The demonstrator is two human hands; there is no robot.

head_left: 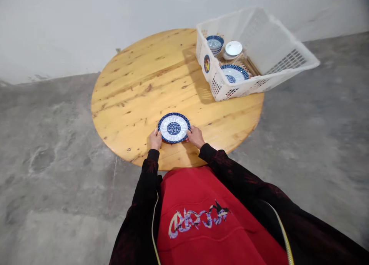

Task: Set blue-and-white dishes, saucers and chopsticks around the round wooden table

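Note:
A round plate (pixel 173 128) with a dark blue patterned rim and a blue centre is at the near side of the wooden table. My left hand (pixel 155 139) grips its left edge, thumb on the rim. On the right edge, my right hand (pixel 195 136) pinches the rim in the same way. The plate faces up and lies roughly level; whether its base touches the table I cannot tell. The fingers under the rim are mostly hidden.
A white plastic basket (pixel 288 71) stands at the table's back right, partly overhanging. Inside are stacked blue-rimmed bowls (pixel 215 43), white bowls (pixel 233 50), a blue-rimmed plate (pixel 236 73) and chopsticks (pixel 251 66). The round wooden table (pixel 138 80) stands near a pale wall (pixel 86 23).

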